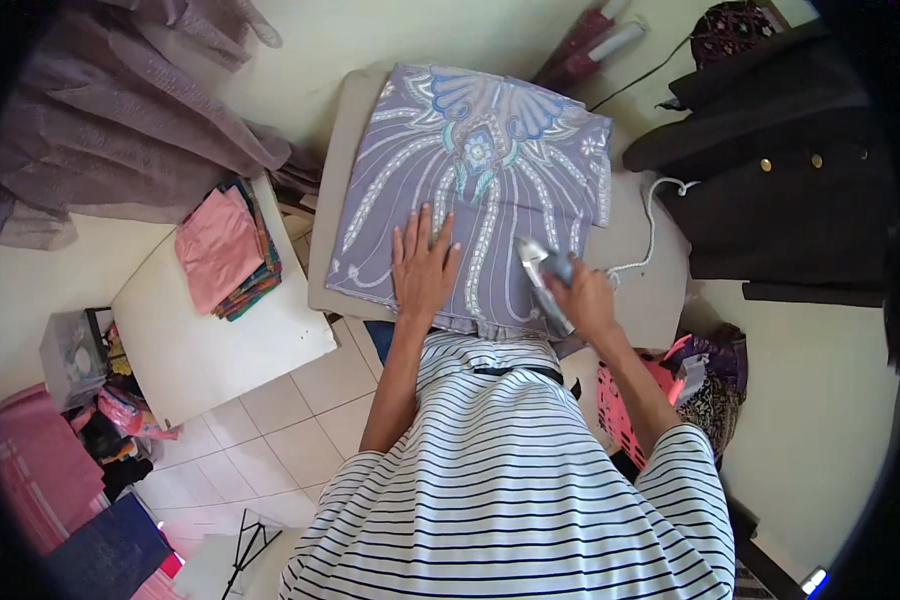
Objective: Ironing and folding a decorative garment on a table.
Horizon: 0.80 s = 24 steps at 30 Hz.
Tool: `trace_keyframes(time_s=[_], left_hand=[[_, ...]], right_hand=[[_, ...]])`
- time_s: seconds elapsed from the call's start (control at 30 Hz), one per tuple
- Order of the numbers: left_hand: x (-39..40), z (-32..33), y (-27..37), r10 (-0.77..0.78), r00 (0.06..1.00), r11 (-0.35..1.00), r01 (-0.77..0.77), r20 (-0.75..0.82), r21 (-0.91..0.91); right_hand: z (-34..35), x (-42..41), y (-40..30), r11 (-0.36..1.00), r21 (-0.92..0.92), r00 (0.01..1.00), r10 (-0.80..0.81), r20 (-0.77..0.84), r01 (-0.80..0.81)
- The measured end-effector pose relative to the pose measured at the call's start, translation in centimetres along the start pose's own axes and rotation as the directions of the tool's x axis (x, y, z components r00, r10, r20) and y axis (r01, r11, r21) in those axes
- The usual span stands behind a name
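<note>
A purple patterned cloth (412, 187) with white and blue motifs lies spread on a beige padded ironing surface (652, 300). My left hand (424, 262) rests flat on the cloth's lower left part, fingers slightly apart, holding nothing. At the lower right of the cloth, my right hand (585, 296) is closed around the handle of a clothes iron (544, 289), whose tip points up and to the left. The iron is slightly blurred, and its soleplate is hidden, so I cannot tell whether it touches the cloth. A whitish braided cord (651, 225) lies right of the cloth.
Folded pink cloth (217, 251) lies on patterned fabric on a white table (195, 360) at left. A mauve garment (142, 112) hangs above it. At right hangs a dark garment with gold buttons (780, 202). Below it stands a pink plastic basket (619, 409) beside dark patterned fabric.
</note>
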<state>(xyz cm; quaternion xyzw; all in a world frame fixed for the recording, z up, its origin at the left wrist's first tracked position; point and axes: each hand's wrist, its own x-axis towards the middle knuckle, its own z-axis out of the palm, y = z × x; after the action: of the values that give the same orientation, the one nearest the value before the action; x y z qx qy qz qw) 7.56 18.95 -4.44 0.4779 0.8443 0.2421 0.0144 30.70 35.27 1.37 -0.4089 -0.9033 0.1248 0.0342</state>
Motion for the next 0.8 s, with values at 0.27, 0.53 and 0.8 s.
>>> trace_keyframes(time_s=[0.27,0.53,0.8], left_hand=[[-0.2,-0.5,0.0,-0.044,0.999,0.999,0.044,0.019,0.018],[0.1,-0.8,0.1,-0.038,0.999,0.999,0.039,-0.031,0.013],[7.4,-1.3,-0.8,-0.152,0.984,0.988,0.148,-0.092,-0.044]], right_hand=[[-4.7,0.7,2.0,0.997,-0.047,0.976,-0.043,0.214,0.054],[-5.2,5.7,2.5,0.970,-0.152,0.962,-0.151,0.227,0.188],[-7.6,16.4,-6.2,0.950,0.044,0.945,-0.313,0.095,0.310]])
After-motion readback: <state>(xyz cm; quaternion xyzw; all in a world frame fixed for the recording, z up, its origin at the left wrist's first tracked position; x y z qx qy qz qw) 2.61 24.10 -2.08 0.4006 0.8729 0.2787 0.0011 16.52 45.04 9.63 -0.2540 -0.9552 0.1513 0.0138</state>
